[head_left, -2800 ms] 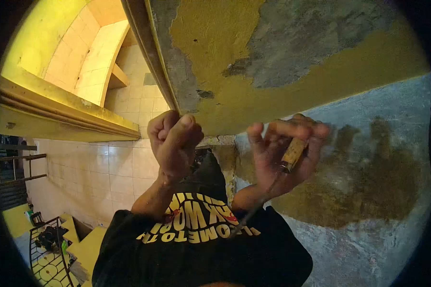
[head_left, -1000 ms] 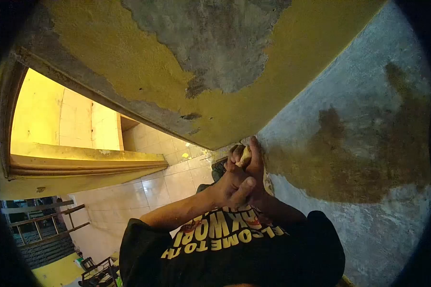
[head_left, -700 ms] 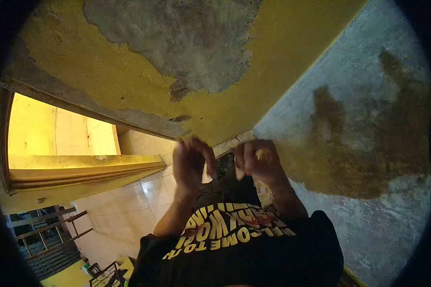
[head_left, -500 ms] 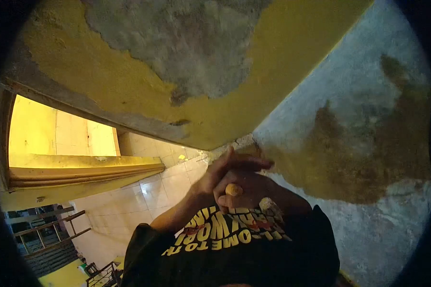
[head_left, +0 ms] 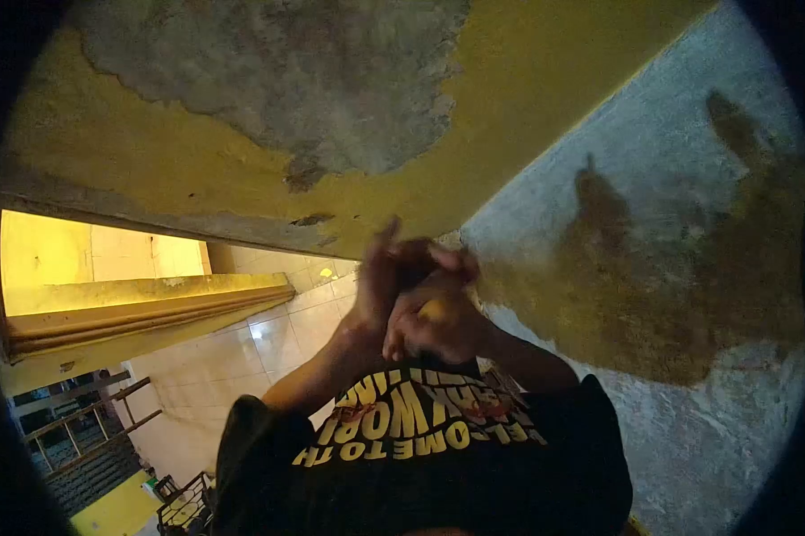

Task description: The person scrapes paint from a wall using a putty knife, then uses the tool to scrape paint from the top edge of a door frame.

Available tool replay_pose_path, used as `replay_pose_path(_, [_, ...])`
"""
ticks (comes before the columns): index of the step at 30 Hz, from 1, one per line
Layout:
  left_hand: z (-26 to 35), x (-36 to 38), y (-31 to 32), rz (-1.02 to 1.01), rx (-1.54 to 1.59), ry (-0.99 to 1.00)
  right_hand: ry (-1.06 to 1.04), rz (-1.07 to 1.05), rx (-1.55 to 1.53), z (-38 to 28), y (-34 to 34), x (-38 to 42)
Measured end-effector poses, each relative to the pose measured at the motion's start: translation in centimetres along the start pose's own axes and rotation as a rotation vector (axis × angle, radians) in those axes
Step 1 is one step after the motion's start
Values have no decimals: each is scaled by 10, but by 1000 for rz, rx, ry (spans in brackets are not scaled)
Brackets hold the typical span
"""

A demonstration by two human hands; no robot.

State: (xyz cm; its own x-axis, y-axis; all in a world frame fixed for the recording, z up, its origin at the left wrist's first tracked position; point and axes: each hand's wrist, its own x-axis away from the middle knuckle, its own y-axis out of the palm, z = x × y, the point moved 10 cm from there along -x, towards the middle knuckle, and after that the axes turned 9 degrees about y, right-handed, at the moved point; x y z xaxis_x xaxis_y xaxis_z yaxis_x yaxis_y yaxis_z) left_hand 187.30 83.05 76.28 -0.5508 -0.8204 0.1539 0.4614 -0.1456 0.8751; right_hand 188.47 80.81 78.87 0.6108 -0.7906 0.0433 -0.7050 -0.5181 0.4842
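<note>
My right hand (head_left: 447,326) is closed around a tool whose rounded, orange-brown handle end (head_left: 433,310) shows at the fist; the rest of the tool is hidden. Close against it on the left, my left hand (head_left: 392,279) has its fingers stretched out and spread, one pointing up and others reaching over toward the right fist. Both hands are somewhat blurred. They are held up in front of my chest, above the printed lettering of my black T-shirt (head_left: 438,482).
A yellow wall (head_left: 528,107) with a large bare grey patch stands ahead. It meets a blue-grey wall (head_left: 617,286) with brown stains on the right. Tiled floor (head_left: 215,366), a yellow ledge (head_left: 152,317) and a wooden ladder (head_left: 94,429) lie to the left.
Both hands have risen and shifted slightly left. The left hand's fingers have lifted and spread from the right fist. The whole view has turned a little to the right.
</note>
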Motion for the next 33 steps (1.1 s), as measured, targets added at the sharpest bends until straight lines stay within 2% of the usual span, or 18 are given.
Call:
replay_pose_path(1, [4, -9, 5, -7, 6, 0, 44, 22, -48, -2, -8, -2])
replay_pose_path(3, [46, -18, -12, 205, -157, 382, -247, 38, -741, -38, -42, 2])
replay_pose_path(5, [65, -4, -7, 124, -257, 601, -330, 79, -736, -62, -59, 8])
replay_pose_path(6, [68, -3, 13, -146, -46, 620, -396, 106, -742, -73, -65, 16])
replay_pose_path(7, [65, -2, 17, -138, -47, 624, -388, 104, -746, -74, -64, 21])
replay_pose_path(9, [64, 7, 60, -503, 453, 569, -171, 464, -105, -65, -73, 30])
replay_pose_path(10, [63, 11, 71, -602, 436, 575, -223, 539, 225, -78, -61, 33])
replay_pose_path(11, [60, 13, 83, -598, 428, 580, -224, 531, 219, -82, -49, 33])
replay_pose_path(13, [57, 12, 89, -271, 271, 657, -110, 497, 86, -82, -36, 33])
replay_pose_path(15, [57, 14, 98, -245, 236, 687, -78, 479, 118, -83, -41, 35])
replay_pose_path(17, [59, 17, 94, -233, 207, 716, -263, 408, -267, -90, -60, 36])
replay_pose_path(18, [67, 25, 78, -142, -12, 785, -385, 219, -372, -101, -60, 35])
replay_pose_path(20, [78, 34, 58, 152, -463, 926, -427, 188, -481, -119, -55, 40])
replay_pose_path(21, [79, 36, 61, 155, -457, 924, -471, 152, -603, -125, -54, 42])
replay_pose_path(23, [61, 23, 64, 201, -699, 530, -437, 10, -630, -130, -46, 40])
replay_pose_path(24, [54, 20, 65, 121, -676, 418, -405, -130, -662, -132, -36, 39])
replay_pose_path(27, [42, 13, 66, 10, -411, 223, -384, -167, -730, -133, -30, 37])
replay_pose_path(33, [26, -3, 58, -56, -388, 215, -379, -126, -887, -131, -28, 33])
